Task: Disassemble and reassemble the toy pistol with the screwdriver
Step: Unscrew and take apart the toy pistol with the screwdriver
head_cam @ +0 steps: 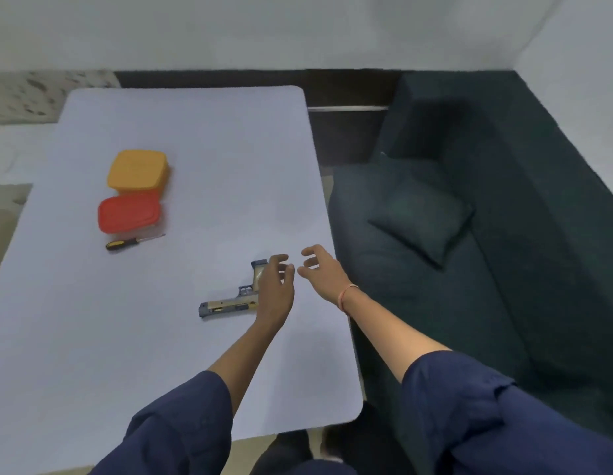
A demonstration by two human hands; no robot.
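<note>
The tan-and-grey plastic toy pistol lies near the right edge of the pale tabletop. The left grip, over its handle, and the right grip are both released. Risk: a clumsy grasp may push it off.

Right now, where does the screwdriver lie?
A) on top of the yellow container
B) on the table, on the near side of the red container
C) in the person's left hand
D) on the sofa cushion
B: the screwdriver lies flat on the table just on the near side of the red container, while the left hand and right hand are away from it, near the toy pistol.
</note>
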